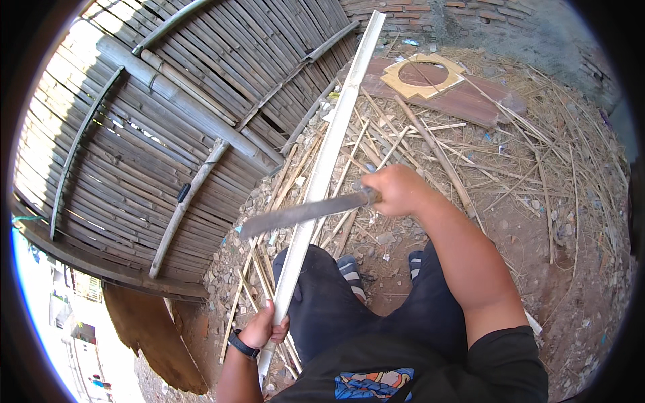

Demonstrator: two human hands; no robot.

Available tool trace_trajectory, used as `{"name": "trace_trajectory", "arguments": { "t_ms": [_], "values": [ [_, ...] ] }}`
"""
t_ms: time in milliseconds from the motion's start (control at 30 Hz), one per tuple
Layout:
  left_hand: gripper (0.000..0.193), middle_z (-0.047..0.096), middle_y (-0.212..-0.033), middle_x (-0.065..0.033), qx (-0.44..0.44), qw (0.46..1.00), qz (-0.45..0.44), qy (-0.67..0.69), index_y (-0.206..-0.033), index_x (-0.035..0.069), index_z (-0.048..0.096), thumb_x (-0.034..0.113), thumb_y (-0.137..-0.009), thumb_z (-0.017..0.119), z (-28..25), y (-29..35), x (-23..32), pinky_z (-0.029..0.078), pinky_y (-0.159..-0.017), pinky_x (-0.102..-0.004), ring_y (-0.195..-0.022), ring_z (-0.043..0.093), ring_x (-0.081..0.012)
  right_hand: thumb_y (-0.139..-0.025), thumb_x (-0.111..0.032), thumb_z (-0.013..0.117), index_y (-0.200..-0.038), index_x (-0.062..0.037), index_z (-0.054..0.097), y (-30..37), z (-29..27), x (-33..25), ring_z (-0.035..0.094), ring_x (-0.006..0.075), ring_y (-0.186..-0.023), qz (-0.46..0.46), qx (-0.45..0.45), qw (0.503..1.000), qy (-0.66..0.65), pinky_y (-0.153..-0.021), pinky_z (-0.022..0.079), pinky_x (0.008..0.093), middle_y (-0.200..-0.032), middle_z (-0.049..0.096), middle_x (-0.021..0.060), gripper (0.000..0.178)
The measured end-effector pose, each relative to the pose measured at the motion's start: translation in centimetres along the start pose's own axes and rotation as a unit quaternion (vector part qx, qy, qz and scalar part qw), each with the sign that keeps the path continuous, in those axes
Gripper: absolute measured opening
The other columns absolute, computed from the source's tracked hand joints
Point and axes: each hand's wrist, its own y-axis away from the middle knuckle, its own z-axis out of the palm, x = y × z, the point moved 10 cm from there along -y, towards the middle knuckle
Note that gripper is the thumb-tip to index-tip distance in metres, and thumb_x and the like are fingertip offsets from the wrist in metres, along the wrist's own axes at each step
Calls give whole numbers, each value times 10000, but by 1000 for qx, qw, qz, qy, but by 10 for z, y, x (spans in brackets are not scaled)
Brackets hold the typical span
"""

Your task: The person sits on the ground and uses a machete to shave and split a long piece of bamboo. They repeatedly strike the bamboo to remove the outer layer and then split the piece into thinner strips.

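Observation:
My left hand, with a dark band on its wrist, is closed round the near end of a long split bamboo piece. The pale, channel-shaped strip slants up and away past my thigh toward the brick wall. My right hand grips the handle of a machete. Its dark, motion-smeared blade points left and crosses over the bamboo around mid-length; whether it touches the bamboo I cannot tell.
A bamboo slat wall rises on the left. Ahead, a yellow board with a round hole lies on a brown panel. Bamboo strips, straw and stones litter the ground, with a thicker pole among them. A brick wall stands behind.

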Motion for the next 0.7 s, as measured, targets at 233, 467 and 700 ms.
{"name": "trace_trajectory", "arguments": {
  "t_ms": [233,467,700],
  "values": [
    [713,345,-618,31,-84,995,-35,39,-826,87,473,734,-967,209,12,4,-20,267,-475,-243,-500,303,-94,-758,-173,682,-1023,-116,699,6,-8,42,685,356,-775,105,46,992,-60,-709,535,434,-781,686,172,271],
    [718,335,-602,30,-55,997,-55,7,-825,70,477,719,-978,209,8,10,-20,273,-475,-244,-488,305,-100,-782,-159,685,-1027,-112,699,9,6,28,694,314,-781,108,-75,987,-92,-714,530,428,-807,699,152,250],
    [720,339,-586,24,-72,995,-56,38,-818,67,496,705,-985,208,9,9,-37,272,-472,-251,-477,299,-102,-793,-202,729,-988,-88,695,12,-3,51,700,324,-814,130,39,986,-95,-725,542,429,-859,715,154,228]
  ]
}}
